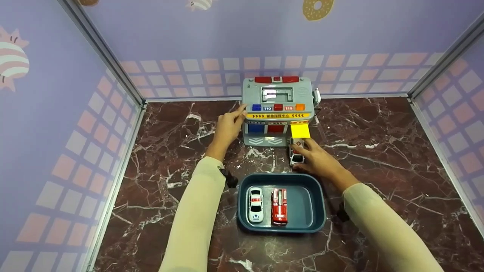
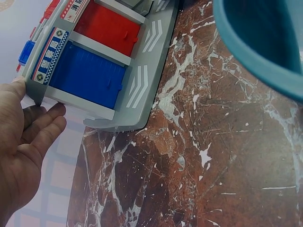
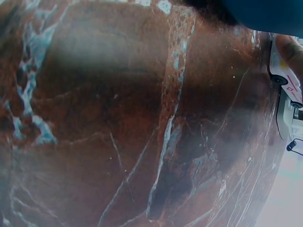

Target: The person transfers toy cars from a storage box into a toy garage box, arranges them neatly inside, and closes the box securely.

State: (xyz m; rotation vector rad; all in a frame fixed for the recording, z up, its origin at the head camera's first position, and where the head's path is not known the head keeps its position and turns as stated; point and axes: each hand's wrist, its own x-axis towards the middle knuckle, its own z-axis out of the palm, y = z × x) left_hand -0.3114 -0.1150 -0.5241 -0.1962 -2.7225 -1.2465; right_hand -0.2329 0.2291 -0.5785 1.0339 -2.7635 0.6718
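A grey toy emergency station (image 1: 304, 94) stands against the back wall, with a blue door (image 2: 90, 75) and a red door (image 2: 108, 28) both down. On its right, a yellow flap (image 1: 300, 130) is lifted. Under that flap sits a white toy ambulance (image 1: 297, 159), its far end at the bay opening. My right hand (image 1: 319, 160) grips the ambulance by its sides; in the right wrist view only a fingertip shows on it. My left hand (image 1: 228, 128) touches the station's left side, fingers extended and holding nothing.
A blue-green tray (image 1: 281, 229) lies in front of the station, holding a white police car (image 1: 256, 215) and a red fire truck (image 1: 279, 217). A white handset (image 1: 317, 96) hangs on the station's right side. Patterned walls enclose the marbled table (image 1: 170, 226).
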